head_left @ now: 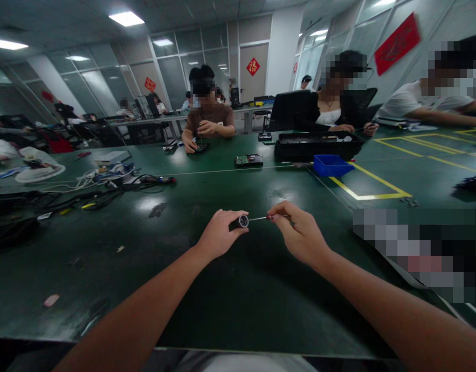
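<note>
Near the middle of the head view, my left hand (pixel 221 232) grips a short black cylinder (pixel 243 221) whose round, pale-rimmed end faces me. Its thumb and fingers are wrapped round the sides. To the right, my right hand (pixel 297 230) pinches the red handle of a thin screwdriver (pixel 258 218). The metal shaft points left and its tip meets the right side of the cylinder; whether it goes inside is too small to tell. Both hands are held above the green table (pixel 222 305).
A blue bin (pixel 331 165) and a long black case (pixel 319 147) stand at the back right. A circuit board unit (pixel 248 160) lies farther back. Tangled cables (pixel 106 181) spread over the left. People sit across the table. A blurred-out item lies at the right.
</note>
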Demonstrator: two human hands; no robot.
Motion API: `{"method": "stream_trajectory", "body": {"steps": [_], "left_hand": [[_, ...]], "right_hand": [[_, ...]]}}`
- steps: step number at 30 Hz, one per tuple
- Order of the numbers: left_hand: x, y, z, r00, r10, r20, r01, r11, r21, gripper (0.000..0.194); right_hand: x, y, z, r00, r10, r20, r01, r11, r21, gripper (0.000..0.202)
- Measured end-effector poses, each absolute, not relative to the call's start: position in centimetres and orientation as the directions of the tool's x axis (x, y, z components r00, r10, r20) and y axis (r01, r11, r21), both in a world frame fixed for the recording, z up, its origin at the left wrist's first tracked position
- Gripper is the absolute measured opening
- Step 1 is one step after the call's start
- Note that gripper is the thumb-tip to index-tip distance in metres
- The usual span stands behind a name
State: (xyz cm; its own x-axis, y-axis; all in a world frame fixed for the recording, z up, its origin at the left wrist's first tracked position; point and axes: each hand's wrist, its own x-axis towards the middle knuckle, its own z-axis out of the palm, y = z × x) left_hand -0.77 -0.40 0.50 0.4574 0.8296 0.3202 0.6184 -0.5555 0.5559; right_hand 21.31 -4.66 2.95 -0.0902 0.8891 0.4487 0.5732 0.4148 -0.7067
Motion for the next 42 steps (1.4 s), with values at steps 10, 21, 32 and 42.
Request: {"method": "stream_trajectory", "body": {"steps": [10, 21, 32, 42], "left_hand": [[-0.6, -0.6, 0.5, 0.467, 0.827, 0.312, 0.610, -0.557, 0.564, 0.038], [-0.8, -0.4, 0.5, 0.449, 0.826, 0.341, 0.597, -0.561, 0.573, 0.037], [-0.9, -0.1, 0.6, 0.476, 0.786, 0.394, 0.534, -0.615, 0.581, 0.037], [-0.7, -0.3, 0.9, 0.440, 0.820, 0.367, 0.581, -0.571, 0.581, 0.038]], "right_hand": [[20.9, -4.4, 3.3, -0.020, 0.915, 0.403, 0.647, 0.319, -0.692, 0.027], [21.2, -4.6, 2.6, -0.011, 0.927, 0.375, 0.543, 0.320, -0.776, 0.027], [21.2, -2.6, 2.2, 0.032, 0.998, -0.059, -0.380, -0.043, -0.924, 0.025], [21.3, -3.6, 2.0, 0.088, 0.923, 0.373, 0.269, 0.339, -0.902, 0.024]]}}
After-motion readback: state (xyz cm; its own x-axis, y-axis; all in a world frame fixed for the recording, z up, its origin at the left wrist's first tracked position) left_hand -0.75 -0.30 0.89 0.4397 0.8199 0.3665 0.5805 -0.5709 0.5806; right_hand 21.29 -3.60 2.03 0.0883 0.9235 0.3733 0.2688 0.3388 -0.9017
